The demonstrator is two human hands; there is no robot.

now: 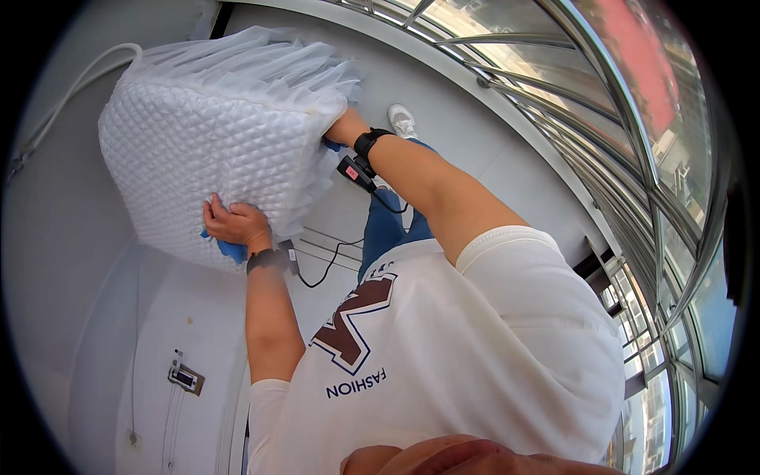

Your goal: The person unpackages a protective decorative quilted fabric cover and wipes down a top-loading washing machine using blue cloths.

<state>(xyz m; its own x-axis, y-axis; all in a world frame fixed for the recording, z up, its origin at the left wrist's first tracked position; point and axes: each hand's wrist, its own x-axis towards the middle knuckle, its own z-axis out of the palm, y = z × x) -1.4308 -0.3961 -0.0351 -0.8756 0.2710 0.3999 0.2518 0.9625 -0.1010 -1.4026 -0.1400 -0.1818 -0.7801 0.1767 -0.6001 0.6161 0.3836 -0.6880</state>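
Observation:
A white quilted cover (196,148) lies over a boxy form in front of me, its sheer ruffled skirt (249,65) fanned along the far side. My left hand (237,222) is on its near side, fingers bent into the puckered quilting. Blue material (231,250) shows beneath that palm. At the right corner, the ruffle hides most of my right hand (339,126); its fingers cannot be seen. A bit of blue material (333,145) shows there too. What stands under the cover is hidden.
Black wristbands carry small cabled devices (354,172) at both wrists. A white hose (77,83) curves along the left wall. Metal railings (617,89) run before windows at right. A small fixture (185,377) is on the white surface at lower left. My shoe (402,120) stands on grey floor.

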